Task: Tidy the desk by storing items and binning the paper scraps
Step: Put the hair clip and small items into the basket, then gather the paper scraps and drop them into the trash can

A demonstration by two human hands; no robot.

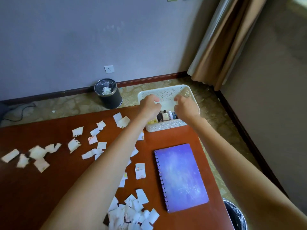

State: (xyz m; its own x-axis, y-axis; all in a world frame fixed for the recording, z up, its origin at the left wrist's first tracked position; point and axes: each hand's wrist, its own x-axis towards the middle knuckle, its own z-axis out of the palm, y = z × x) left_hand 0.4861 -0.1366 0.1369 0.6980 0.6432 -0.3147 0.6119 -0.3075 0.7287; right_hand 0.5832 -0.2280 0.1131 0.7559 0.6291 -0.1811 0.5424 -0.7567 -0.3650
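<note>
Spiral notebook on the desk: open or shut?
Shut. The spiral notebook lies flat on the desk, purple cover up, no pages showing, coil along its left edge.

Both arms were bare from the frame's edge to the wrists, with no sleeves, and the left hand [149, 106] and right hand [186, 107] wore nothing.

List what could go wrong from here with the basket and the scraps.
1. The white basket juts past the desk's far edge; with both the left hand and right hand reaching into it, a push might tip it off.
2. The left forearm hangs over the paper scraps and may sweep some to the floor.
3. The small bottles stand upright and could topple.
</note>
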